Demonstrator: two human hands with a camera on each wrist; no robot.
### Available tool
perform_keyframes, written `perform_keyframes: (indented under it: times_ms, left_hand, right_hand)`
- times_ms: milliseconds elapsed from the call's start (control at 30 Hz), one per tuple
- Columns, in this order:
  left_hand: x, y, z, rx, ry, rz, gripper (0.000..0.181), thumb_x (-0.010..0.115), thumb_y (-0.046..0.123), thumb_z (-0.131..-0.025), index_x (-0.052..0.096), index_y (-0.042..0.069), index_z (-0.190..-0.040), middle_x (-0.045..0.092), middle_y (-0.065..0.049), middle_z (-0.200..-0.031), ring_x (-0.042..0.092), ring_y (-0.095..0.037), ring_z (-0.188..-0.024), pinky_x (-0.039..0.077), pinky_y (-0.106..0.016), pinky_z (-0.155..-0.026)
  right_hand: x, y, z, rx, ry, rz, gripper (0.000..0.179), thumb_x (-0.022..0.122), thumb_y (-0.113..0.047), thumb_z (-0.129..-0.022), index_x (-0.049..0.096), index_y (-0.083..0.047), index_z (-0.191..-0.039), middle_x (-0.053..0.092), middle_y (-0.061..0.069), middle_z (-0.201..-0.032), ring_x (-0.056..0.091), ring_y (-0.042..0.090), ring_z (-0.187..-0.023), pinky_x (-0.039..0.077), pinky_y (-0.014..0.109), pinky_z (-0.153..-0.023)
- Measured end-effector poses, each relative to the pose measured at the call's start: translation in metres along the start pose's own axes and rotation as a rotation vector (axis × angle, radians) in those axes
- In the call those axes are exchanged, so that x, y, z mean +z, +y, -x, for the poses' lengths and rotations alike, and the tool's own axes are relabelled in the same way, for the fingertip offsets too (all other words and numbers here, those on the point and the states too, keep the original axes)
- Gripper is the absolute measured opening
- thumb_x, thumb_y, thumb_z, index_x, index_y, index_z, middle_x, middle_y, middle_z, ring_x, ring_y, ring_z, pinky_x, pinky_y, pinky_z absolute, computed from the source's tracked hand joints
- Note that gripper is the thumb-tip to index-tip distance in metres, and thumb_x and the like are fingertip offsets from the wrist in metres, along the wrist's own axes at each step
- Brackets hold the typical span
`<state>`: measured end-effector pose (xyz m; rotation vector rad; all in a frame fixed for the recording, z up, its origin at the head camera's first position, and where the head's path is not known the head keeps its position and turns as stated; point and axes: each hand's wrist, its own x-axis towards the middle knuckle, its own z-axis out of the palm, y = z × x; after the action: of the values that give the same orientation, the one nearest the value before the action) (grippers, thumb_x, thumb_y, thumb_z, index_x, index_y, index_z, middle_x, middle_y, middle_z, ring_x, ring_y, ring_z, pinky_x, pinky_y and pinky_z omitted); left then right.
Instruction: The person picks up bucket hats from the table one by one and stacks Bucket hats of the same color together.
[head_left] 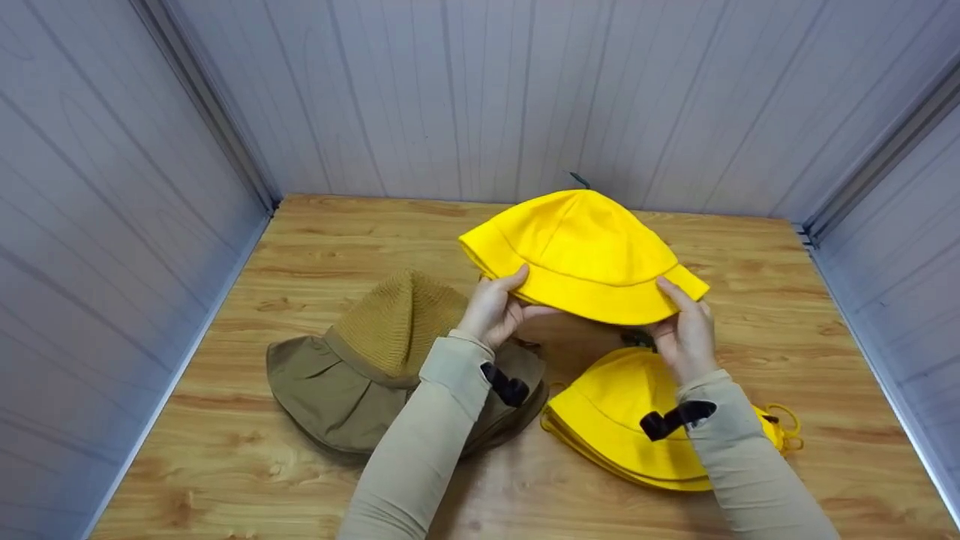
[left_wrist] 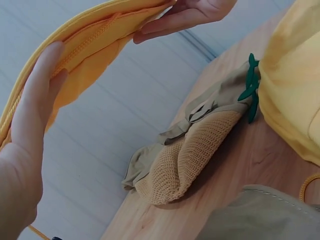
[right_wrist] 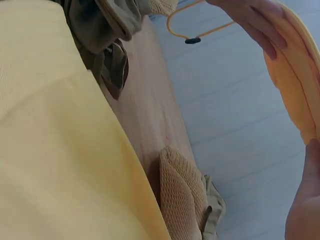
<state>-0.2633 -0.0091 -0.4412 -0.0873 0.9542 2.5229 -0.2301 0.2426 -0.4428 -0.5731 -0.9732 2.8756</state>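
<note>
A yellow bucket hat (head_left: 585, 244) with a small green leaf-shaped tip (head_left: 579, 180) is held up by its brim above the table. My left hand (head_left: 496, 306) grips the brim's left side, thumb on top and fingers beneath. On the right side of the same brim, my right hand (head_left: 686, 336) pinches with its thumb over the cloth. The left wrist view shows the hat's underside with a braided cord (left_wrist: 90, 40) along it. A cord toggle (right_wrist: 193, 40) dangles from a loop in the right wrist view.
Stacked yellow hats (head_left: 622, 435) lie below my right forearm. Brown hats with a knitted crown (head_left: 405, 330) lie to the left, partly behind my left arm. Another knit-crowned brown hat (left_wrist: 182, 160) shows in the wrist views. Panelled walls (head_left: 480, 97) enclose the wooden table (head_left: 315, 232).
</note>
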Motion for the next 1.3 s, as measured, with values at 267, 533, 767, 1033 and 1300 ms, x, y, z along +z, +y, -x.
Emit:
perform_keyframes:
  times_ms: [267,533,767,1033,1300]
  left_hand:
    - [0.001,-0.009,0.005,-0.068,0.004,-0.124,0.034,0.046,0.013,-0.105,0.044,0.007,-0.139,0.060,-0.015,-0.129,0.063,-0.032,-0.119,0.053,-0.059,-0.090]
    - [-0.003,-0.011,0.011,-0.094,-0.056,-0.336,0.040,0.053,0.030,-0.104,0.050,0.012,-0.140,0.065,-0.012,-0.124,0.071,-0.026,-0.099,0.057,-0.055,-0.085]
    - [-0.005,-0.016,0.014,-0.124,-0.030,-0.365,0.040,0.059,0.024,-0.100,0.053,0.009,-0.136,0.069,-0.014,-0.118,0.073,-0.027,-0.093,0.060,-0.048,-0.079]
    - [-0.007,-0.021,0.016,-0.181,-0.043,-0.400,0.036,0.055,0.033,-0.101,0.042,0.019,-0.131,0.072,-0.013,-0.103,0.075,-0.027,-0.080,0.061,-0.046,-0.068]
    - [-0.008,-0.033,0.020,-0.223,0.024,-0.529,0.037,0.066,0.013,-0.095,0.051,0.002,-0.126,0.064,-0.013,-0.104,0.070,-0.022,-0.075,0.062,-0.038,-0.064]
  right_hand:
    - [-0.017,-0.017,0.008,-0.040,-0.014,0.156,0.051,0.068,0.007,-0.088,0.047,-0.010,-0.132,0.060,0.004,-0.121,0.066,0.015,-0.106,0.058,0.030,-0.087]
    - [-0.047,-0.041,0.022,-0.022,0.036,0.351,0.047,0.070,0.003,-0.088,0.044,-0.014,-0.122,0.057,0.001,-0.114,0.066,0.014,-0.095,0.059,0.030,-0.078]
    - [-0.066,-0.060,0.035,-0.070,-0.008,0.473,0.050,0.069,0.007,-0.087,0.044,-0.014,-0.124,0.052,-0.001,-0.118,0.068,0.011,-0.092,0.060,0.026,-0.078]
    - [-0.084,-0.082,0.049,-0.115,-0.023,0.899,0.046,0.077,-0.005,-0.085,0.051,-0.019,-0.121,0.066,-0.012,-0.101,0.071,0.006,-0.083,0.060,0.023,-0.071]
    - [-0.099,-0.095,0.053,-0.141,-0.020,1.381,0.054,0.079,-0.022,-0.086,0.048,-0.005,-0.127,0.063,-0.018,-0.092,0.066,0.001,-0.079,0.059,0.022,-0.070]
